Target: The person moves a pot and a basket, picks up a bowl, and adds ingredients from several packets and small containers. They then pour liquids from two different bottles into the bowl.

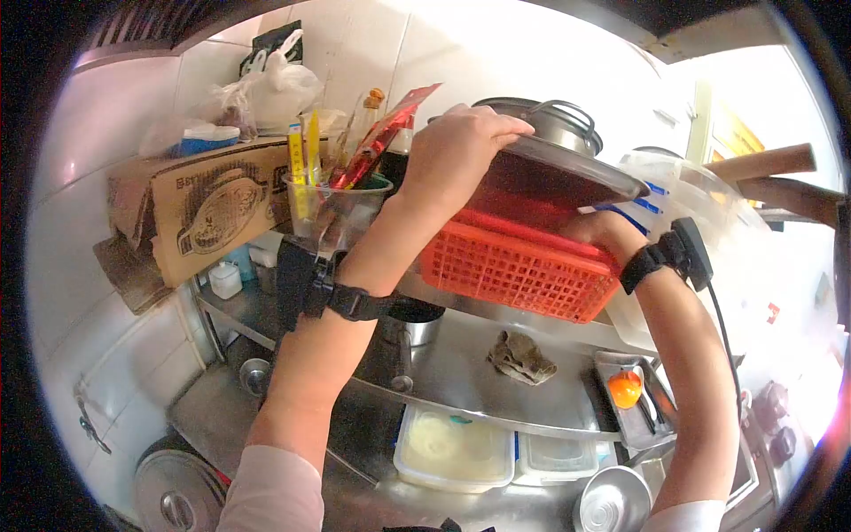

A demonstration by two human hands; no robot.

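My left hand (461,151) grips the near edge of a flat metal tray (603,174), thumb lying along the rim. The tray is tilted above a red plastic basket (523,273) with a lattice wall. A metal pot (564,126) with a dark loop handle shows just behind the tray. My right hand (607,232) reaches in under the tray at the basket's right end; its fingers are mostly hidden, so what they hold cannot be seen.
A clear tub (350,213) with packets stands left, by a cardboard box (217,199). Below are a metal shelf (461,372), a crumpled cloth (521,356), a saucepan (411,324) and a tray with an orange fruit (625,388). Wooden handles (762,164) jut in at right.
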